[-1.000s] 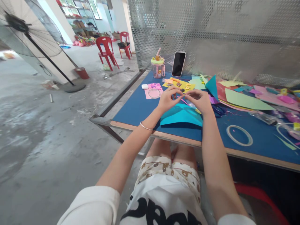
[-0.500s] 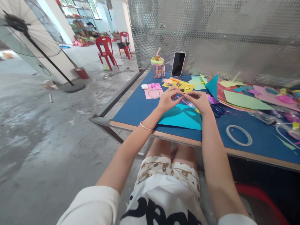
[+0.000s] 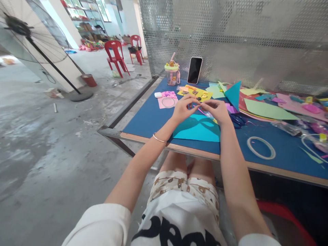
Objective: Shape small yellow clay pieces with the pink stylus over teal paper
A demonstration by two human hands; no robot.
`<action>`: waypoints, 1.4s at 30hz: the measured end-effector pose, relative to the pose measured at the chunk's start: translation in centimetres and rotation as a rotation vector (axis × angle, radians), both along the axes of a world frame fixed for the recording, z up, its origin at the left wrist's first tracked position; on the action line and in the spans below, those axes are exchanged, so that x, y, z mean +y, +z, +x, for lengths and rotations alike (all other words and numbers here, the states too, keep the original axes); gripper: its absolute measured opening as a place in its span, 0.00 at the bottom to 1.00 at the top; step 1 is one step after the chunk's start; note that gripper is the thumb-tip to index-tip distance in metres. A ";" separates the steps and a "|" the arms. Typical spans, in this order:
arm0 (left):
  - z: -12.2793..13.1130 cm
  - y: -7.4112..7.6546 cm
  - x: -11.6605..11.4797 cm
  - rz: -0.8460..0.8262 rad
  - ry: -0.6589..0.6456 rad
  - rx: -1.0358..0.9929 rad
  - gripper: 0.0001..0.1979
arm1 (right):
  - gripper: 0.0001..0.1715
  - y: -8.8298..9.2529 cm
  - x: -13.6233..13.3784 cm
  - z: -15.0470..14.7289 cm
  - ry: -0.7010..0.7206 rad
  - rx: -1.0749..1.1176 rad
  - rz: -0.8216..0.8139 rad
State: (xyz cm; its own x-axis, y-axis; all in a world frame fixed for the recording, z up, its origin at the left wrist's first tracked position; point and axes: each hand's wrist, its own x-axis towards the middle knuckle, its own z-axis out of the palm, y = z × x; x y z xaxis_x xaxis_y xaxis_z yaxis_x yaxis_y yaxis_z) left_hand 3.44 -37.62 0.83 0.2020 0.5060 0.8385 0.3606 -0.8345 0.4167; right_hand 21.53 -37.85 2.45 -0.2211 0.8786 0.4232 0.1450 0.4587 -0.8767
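Note:
My left hand (image 3: 185,108) and my right hand (image 3: 214,108) meet fingertip to fingertip above a bright blue sheet (image 3: 196,131). Both are pinched closed, and whatever sits between the fingertips is too small to make out. Just beyond them lies a yellow sheet (image 3: 209,97) with small brown, orange and yellow pieces on it. A small dark lump (image 3: 199,98) shows right behind the fingertips. Under the hands, a thin purple stick (image 3: 201,111) is partly hidden. To the left, a pink sheet (image 3: 160,103) carries a clear ring and pink clay-like bits (image 3: 169,94).
A phone (image 3: 195,70) leans against the perforated metal panel (image 3: 230,41), beside a lidded cup with a straw (image 3: 172,74). Dark blue scissors (image 3: 237,120), a clear ring (image 3: 261,148) and stacked coloured sheets (image 3: 271,108) lie to the right. A floor fan (image 3: 51,65) stands left.
Almost nothing differs. Both hands keep their fingertip pinch in the same place; the upright blue paper piece at the right has shifted very slightly.

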 end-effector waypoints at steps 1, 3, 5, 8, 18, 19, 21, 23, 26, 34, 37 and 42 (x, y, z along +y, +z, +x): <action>0.0 0.0 0.0 -0.003 -0.001 0.003 0.10 | 0.17 -0.1 0.0 0.0 0.001 -0.011 0.012; 0.0 0.0 0.0 -0.009 -0.004 0.010 0.09 | 0.16 -0.1 0.1 0.0 0.003 -0.011 0.026; 0.0 -0.1 0.0 -0.018 -0.005 0.018 0.08 | 0.16 -0.2 0.2 0.0 0.003 -0.004 0.027; 0.0 -0.1 0.0 -0.020 -0.005 0.016 0.07 | 0.17 -0.1 0.2 0.0 -0.002 -0.020 0.026; -0.1 0.0 -0.2 -0.008 0.022 0.018 0.07 | 0.14 0.3 -0.2 0.1 -0.005 -0.018 0.014; -0.1 0.0 -0.2 -0.006 0.019 0.021 0.06 | 0.14 0.3 -0.2 0.1 -0.004 -0.025 0.020; 0.0 0.0 -0.2 0.000 0.014 0.025 0.06 | 0.14 0.3 -0.2 0.1 0.000 -0.033 0.029; 0.0 0.0 -0.2 0.007 0.010 0.029 0.05 | 0.14 0.3 -0.2 0.1 0.000 -0.042 0.035; 0.0 -0.1 -0.1 0.015 0.009 0.039 0.05 | 0.15 0.2 -0.1 0.2 0.003 -0.032 0.024; 0.2 0.0 -0.2 -0.007 0.073 -0.027 0.08 | 0.15 -0.3 0.1 -0.8 -0.001 0.228 -0.141; 0.4 0.1 -0.4 -0.051 0.085 -0.072 0.08 | 0.15 -0.6 0.2 -1.4 0.000 0.330 -0.205; 0.8 0.4 -0.3 -0.219 0.054 -0.178 0.07 | 0.17 -0.7 0.3 -1.8 -0.025 0.288 -0.172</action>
State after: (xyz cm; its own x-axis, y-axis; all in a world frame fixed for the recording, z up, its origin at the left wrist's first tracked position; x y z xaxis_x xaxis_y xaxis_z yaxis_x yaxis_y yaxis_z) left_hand 4.19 -37.93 1.24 0.0290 0.6852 0.7278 0.3067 -0.6990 0.6460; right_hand 19.74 -37.60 1.72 -0.0918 0.9462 0.3102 -0.1110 0.2998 -0.9475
